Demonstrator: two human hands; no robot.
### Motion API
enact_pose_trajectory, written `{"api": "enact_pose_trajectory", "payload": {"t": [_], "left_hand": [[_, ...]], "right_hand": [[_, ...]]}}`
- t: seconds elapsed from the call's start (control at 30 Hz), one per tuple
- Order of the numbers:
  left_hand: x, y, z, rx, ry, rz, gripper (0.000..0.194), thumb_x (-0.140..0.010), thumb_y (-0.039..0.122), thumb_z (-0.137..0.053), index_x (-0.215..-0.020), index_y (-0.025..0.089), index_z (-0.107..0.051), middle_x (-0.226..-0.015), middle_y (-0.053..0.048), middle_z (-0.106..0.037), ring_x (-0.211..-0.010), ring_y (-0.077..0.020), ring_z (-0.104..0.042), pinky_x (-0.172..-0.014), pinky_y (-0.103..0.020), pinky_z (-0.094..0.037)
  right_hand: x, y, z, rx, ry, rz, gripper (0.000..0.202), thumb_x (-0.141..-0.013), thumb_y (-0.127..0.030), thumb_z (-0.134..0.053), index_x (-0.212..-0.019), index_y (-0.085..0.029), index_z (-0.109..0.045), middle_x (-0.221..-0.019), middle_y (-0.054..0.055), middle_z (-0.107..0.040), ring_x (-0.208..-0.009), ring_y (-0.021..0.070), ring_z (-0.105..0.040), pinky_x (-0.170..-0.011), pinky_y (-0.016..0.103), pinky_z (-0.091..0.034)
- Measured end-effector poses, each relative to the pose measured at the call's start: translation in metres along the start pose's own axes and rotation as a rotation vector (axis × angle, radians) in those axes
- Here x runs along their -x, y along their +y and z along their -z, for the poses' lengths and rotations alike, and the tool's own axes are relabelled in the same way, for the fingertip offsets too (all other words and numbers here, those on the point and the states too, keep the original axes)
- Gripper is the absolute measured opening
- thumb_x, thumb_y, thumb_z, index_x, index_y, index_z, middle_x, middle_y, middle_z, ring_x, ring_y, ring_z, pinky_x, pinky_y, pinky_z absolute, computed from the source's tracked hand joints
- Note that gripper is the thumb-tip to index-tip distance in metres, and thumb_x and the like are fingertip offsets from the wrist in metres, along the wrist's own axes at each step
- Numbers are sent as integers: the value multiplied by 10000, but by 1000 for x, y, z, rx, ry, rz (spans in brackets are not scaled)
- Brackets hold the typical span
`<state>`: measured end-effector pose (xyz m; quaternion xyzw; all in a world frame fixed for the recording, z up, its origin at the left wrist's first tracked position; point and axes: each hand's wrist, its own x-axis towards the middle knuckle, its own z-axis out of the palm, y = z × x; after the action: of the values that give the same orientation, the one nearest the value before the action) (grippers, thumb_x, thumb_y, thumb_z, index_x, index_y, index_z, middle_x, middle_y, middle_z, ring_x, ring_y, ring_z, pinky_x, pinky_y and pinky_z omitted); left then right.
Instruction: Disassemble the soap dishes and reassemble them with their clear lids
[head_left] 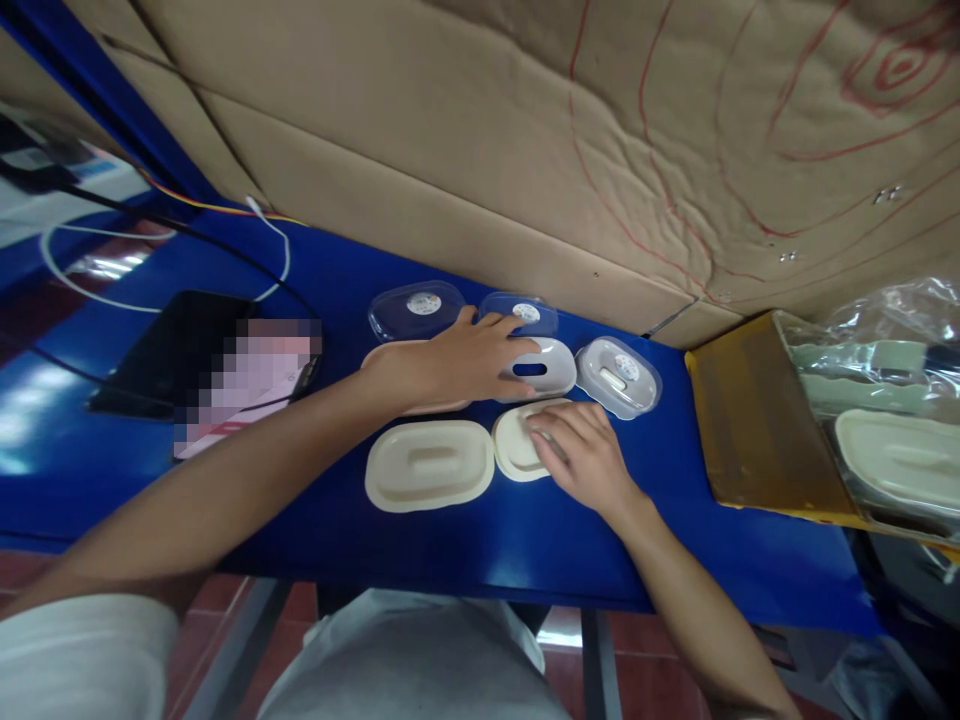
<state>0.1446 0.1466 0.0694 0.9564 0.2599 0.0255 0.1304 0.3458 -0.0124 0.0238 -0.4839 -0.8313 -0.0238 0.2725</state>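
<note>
On the blue table [540, 545], the big cream piece [429, 490] lies flat and serves as the landmark. Well to its left lie a black slab [142, 360] and a pink sheet [247, 400], partly pixelated. Behind it, at the back, is a large clear cover [391, 318] with a round label. Directly behind it sits the pink piece [381, 352], mostly hidden by the left arm. The left hand [476, 360] is behind and slightly right of it, fingers spread over the white piece [559, 372] and the edge of a small clear cover [546, 318]; I cannot tell whether it grips either. Just beside its right end lies the small cream piece [514, 450]. The right hand [592, 455] rests on that, fingers bent; a grip cannot be made out. Farther right and behind is a third labelled cover [626, 395]. Well to its right stands a box [750, 420] containing a cream item [900, 455] and clear plastic [892, 310].
</note>
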Motion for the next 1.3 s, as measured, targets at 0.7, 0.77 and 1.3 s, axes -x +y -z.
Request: {"api": "enact_pose_trajectory", "payload": {"t": [0.7, 0.77, 1.3], "left_hand": [[-16, -41, -17, 52, -88, 87, 790, -1043, 603, -595, -1691, 199, -391, -1793, -243, -250, -1649, -453, -282, -1299, -716, -188], [-16, -42, -16, 84, -67, 41, 753, -1054, 612, -577, -1672, 213, -421, -1787, -216, -280, -1643, -411, -313, -1313, -649, -236], [139, 48, -72, -83, 244, 478, 706, -1091, 567, -480, -1691, 204, -399, -1790, -266, -260, -1651, -486, -295, -1225, -801, -331]], "right_hand": [[5, -11, -10, 133, -229, -214, 571, -1115, -489, -530, -1629, -241, -490, -1576, 152, -617, -1492, 355, -525, -1191, 554, -401], [5, -14, -10, 135, -232, -218, 563, -1118, -511, -520, -1615, -248, -507, -1563, 146, -631, -1469, 354, -542, -1163, 548, -415], [6, -4, -11, 96, -75, -290, 562, -1114, -496, -522, -1637, -303, -452, -1718, 189, -436, -1585, 421, -419, -1222, 672, -395]]}}
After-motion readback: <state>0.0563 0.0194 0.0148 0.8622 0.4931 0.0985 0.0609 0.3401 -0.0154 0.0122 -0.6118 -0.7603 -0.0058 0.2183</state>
